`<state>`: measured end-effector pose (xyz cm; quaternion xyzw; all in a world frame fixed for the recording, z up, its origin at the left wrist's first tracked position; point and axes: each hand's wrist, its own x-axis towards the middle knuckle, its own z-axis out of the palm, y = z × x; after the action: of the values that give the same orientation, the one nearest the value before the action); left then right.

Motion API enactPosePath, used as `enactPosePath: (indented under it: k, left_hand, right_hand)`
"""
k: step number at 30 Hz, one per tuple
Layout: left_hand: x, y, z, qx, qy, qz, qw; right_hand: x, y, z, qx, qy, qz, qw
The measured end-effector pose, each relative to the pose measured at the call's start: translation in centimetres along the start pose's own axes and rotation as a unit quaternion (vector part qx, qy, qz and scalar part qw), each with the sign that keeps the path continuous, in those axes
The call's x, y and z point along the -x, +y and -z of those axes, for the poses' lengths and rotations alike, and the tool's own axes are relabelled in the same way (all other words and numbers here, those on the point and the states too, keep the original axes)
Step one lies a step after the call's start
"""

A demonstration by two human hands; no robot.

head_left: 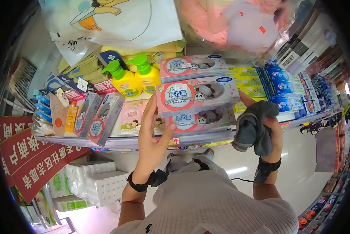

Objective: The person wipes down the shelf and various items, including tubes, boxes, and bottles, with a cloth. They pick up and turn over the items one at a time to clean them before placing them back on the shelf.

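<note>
Head view: left hand (153, 134) spread wide at left end of panda-print box (202, 95) stacked on shelf (131, 142); right hand (275, 130) clutching dark grey cloth (253, 126) by right end; yellow pump bottles (146, 81) nearby.

Shelf (131, 143) carries stacked panda-print boxes (198, 93) at centre, yellow pump bottles (132, 80) at 10 o'clock, two grey boxes (105, 120) at 9, yellow-green boxes (248, 81) at 2, blue Crest boxes (279, 86) at 3.

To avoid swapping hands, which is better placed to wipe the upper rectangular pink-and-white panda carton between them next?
Right hand, probably: it holds crumpled dark grey cloth beside the carton; the left hand opposite has none.
</note>
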<state>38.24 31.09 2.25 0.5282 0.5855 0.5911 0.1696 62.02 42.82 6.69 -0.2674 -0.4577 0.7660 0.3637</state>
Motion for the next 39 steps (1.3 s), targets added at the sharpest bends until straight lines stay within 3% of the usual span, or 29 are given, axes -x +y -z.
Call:
enactPosePath:
  k: [1,3,6,9,13,17,19,20,21,22,24,25,26,29,32,35,37,39]
  left_hand:
    - [0.2,-0.5,0.0,-0.001,-0.002,0.001,1.000]
    - [0.7,-1.2,-0.1,0.146,0.042,-0.057,0.987]
    - [1.6,-0.9,0.9,0.211,0.072,-0.060,0.973]
    - [2.2,-0.1,2.9,0.240,0.068,-0.029,0.968]
    - [3.1,-0.5,6.2,0.190,-0.007,0.023,0.982]
    - [3.5,-1.8,8.7,0.091,-0.022,-0.094,0.991]
    - [3.7,-1.8,9.5,0.063,-0.021,-0.131,0.989]
    - [3.9,-1.5,9.9,0.041,-0.031,-0.155,0.987]
    - [4.0,-1.2,10.2,0.022,-0.043,-0.181,0.982]
    - [4.2,-1.0,10.4,0.006,-0.051,-0.207,0.977]
    - [4.9,-1.1,10.4,0.021,-0.048,-0.222,0.974]
    - [4.9,-1.2,10.2,0.015,-0.032,-0.232,0.972]
    - [4.6,-0.7,10.1,0.014,-0.007,-0.232,0.973]
    - [4.3,-1.1,9.6,0.046,-0.005,-0.216,0.975]
    - [4.0,-1.4,9.0,0.105,-0.033,-0.204,0.973]
    - [3.4,-0.8,7.6,0.148,-0.054,-0.219,0.963]
    - [3.0,-0.1,6.7,0.107,-0.058,-0.258,0.958]
    - [2.9,-0.3,5.9,0.146,-0.069,-0.269,0.950]
  right_hand:
    - [0.4,0.2,-0.3,-0.013,0.000,0.011,1.000]
    - [1.0,0.5,-2.1,0.012,0.025,0.030,0.999]
    - [1.5,1.5,-4.0,0.065,0.037,0.082,0.994]
    - [2.4,2.4,-5.0,0.040,0.022,0.064,0.997]
    - [3.2,4.4,-7.2,0.032,-0.003,0.052,0.998]
    - [2.5,6.4,-8.9,0.003,0.008,0.147,0.989]
    - [2.0,6.8,-9.6,0.187,0.158,0.399,0.884]
    - [2.7,4.9,-10.2,0.466,0.128,0.386,0.786]
    - [2.1,6.8,-10.4,0.439,0.139,0.481,0.746]
    - [1.3,6.7,-12.0,0.451,0.060,0.532,0.714]
    - [2.1,7.0,-14.6,0.601,0.014,0.464,0.651]
    - [2.1,7.9,-14.9,0.626,-0.006,0.474,0.619]
    - [2.5,8.7,-16.0,0.606,-0.009,0.468,0.644]
    - [3.8,9.9,-17.8,0.583,-0.085,0.482,0.649]
    - [4.6,10.3,-18.5,0.606,-0.114,0.528,0.584]
    - [4.8,9.7,-16.8,0.613,-0.095,0.544,0.565]
    - [5.2,9.1,-15.4,0.640,-0.067,0.540,0.543]
    - [6.2,8.2,-13.9,0.673,0.010,0.519,0.527]
